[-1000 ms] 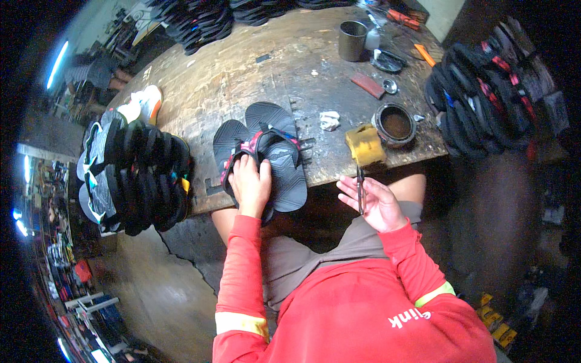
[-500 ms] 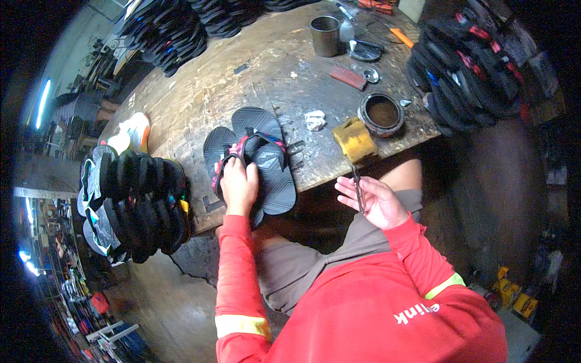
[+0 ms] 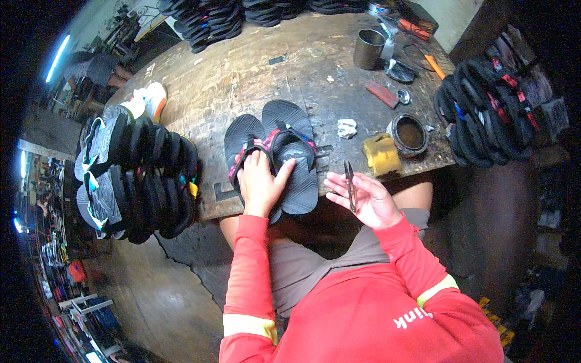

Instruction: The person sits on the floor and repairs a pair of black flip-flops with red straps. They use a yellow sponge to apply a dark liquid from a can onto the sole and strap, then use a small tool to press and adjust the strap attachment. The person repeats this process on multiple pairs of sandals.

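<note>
A pair of black flip-flops with red-patterned straps lies side by side at the table's near edge. My left hand (image 3: 261, 181) is on the left flip-flop (image 3: 238, 134), its fingers hooked at the strap and closed there. The thumb is spread toward the right flip-flop (image 3: 301, 187). Off the table edge, above my lap, my right hand (image 3: 369, 202) is palm up and holds a slim dark metal tool (image 3: 350, 187), upright between thumb and fingers; its exact kind is unclear. Beyond that hand sit a yellow block (image 3: 382, 154) and a round pot with brown contents (image 3: 409, 135).
Stacked black sandals stand at the left (image 3: 151, 175), with a white-orange shoe (image 3: 154, 100) behind them. More piles are at the right (image 3: 487, 112) and far edge. A metal cup (image 3: 369, 49), a red bar (image 3: 382, 95) and crumpled white paper (image 3: 347, 128) lie on the worn table (image 3: 200, 85).
The whole view has shifted, so the table things appear farther right. My left thumb has spread away from the fingers. The tool in my right hand has drawn away from the yellow block.
</note>
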The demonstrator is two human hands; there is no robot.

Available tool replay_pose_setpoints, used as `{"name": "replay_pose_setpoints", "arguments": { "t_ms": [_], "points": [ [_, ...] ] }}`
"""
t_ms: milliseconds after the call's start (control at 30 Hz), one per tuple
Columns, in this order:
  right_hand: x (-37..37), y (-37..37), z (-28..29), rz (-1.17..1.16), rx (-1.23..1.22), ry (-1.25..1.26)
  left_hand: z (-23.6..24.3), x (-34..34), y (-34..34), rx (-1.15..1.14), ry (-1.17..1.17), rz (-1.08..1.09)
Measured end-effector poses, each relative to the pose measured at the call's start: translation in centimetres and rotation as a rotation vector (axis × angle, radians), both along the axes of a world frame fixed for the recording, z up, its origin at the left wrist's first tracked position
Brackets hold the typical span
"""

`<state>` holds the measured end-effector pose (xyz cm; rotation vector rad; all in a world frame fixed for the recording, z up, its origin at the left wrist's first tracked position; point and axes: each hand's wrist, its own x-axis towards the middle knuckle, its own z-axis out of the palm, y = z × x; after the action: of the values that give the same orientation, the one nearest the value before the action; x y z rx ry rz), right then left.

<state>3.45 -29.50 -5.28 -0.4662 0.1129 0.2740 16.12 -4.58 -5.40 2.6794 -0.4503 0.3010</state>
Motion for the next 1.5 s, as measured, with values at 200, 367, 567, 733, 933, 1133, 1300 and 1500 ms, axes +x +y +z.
{"name": "replay_pose_setpoints", "arguments": {
  "t_ms": [200,367,567,733,933,1133,1300,1500],
  "points": [
    [4.8,2.3,0.6,0.051,0.022,-0.018,-0.1,0.2,0.3,0.031,0.122,0.025],
    [10.2,5.8,0.3,0.026,0.164,-0.076,-0.4,0.5,0.6,0.003,0.135,0.017],
    [10.0,7.1,-1.3,-0.077,0.059,-0.177,-0.7,0.4,0.7,-0.044,0.053,-0.003],
    [9.3,6.4,-2.6,-0.084,0.037,-0.216,-0.9,0.5,0.5,-0.109,-0.114,-0.035],
    [9.2,6.1,-3.1,-0.018,0.079,-0.246,-0.4,0.3,0.6,-0.158,0.000,-0.013],
    [9.2,5.9,-3.2,-0.008,0.089,-0.236,-0.3,0.4,0.7,-0.145,0.013,-0.037],
    [9.2,5.9,-3.1,0.011,0.128,-0.234,-0.2,0.4,0.7,-0.109,0.062,-0.007],
    [9.0,5.8,-2.9,0.006,0.122,-0.202,-0.2,0.3,0.6,-0.107,0.046,0.000]
  ]
}}
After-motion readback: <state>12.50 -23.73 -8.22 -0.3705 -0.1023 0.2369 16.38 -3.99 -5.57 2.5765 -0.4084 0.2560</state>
